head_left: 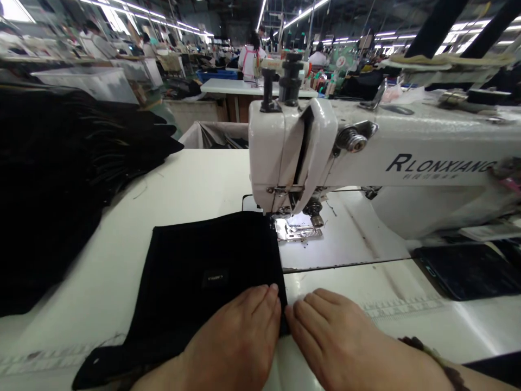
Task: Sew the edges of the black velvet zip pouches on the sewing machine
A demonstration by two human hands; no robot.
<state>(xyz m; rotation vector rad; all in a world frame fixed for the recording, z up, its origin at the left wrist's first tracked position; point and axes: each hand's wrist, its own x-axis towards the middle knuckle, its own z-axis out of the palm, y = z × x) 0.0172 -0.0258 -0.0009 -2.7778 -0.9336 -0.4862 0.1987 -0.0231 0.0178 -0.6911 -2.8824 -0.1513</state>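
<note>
A black fabric panel with a small dark label lies on the white table, its far right corner under the needle area of the sewing machine. My left hand rests on the panel near its right edge, fingers pressed together and closed on the cloth. Just across that edge, my right hand is closed too, its fingertips at the fabric's border. Thumbs and the cloth beneath the fingers are hidden. Beside the panel's edge, the lit metal presser foot and guide sit under the machine head.
A large pile of black fabric covers the left side of the table. A dark phone lies at the right. A measuring tape strip runs along the front. Beyond are another sewing table, bins and a person in white.
</note>
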